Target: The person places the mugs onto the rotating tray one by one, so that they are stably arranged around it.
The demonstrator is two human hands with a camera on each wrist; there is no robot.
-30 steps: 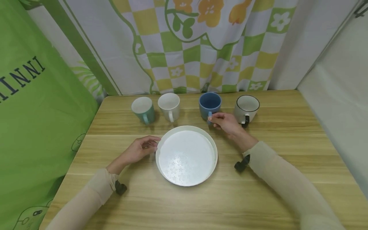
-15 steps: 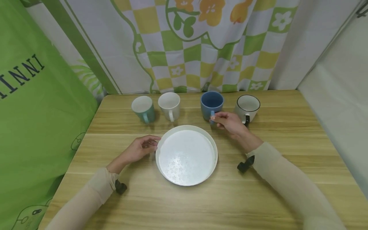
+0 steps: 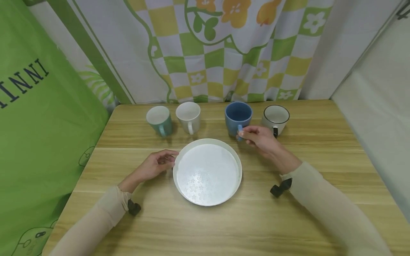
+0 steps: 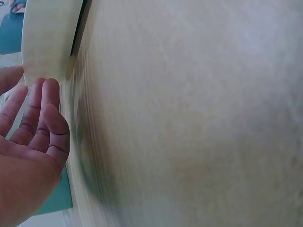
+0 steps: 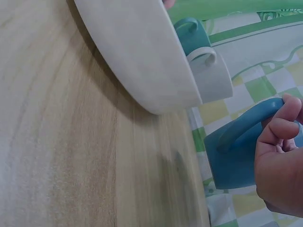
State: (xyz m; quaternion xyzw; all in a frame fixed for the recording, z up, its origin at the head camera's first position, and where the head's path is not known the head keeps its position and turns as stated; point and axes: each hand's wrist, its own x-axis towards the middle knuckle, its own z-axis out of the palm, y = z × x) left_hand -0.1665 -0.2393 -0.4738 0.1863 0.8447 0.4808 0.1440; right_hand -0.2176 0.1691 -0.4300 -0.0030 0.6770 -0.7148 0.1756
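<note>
Near the back edge of the counter (image 3: 205,229), the right hand (image 3: 261,139) pinches the blue mug (image 3: 232,124) by its handle (image 3: 240,131); the left hand (image 3: 152,166), fingers relaxed, is at the tray (image 3: 209,174). Best keep the mug upright, clear of the black-rimmed mug (image 3: 270,124).

The head view faces forward and down from above and behind the left grip (image 3: 156,166) and right grip (image 3: 261,139), well back. Each wrist view, turned on its side, looks from close behind its own grip, low over the table (image 3: 205,231). All share the tray (image 3: 208,174) beside the left grip and the blue mug (image 3: 234,125) in the right.
</note>
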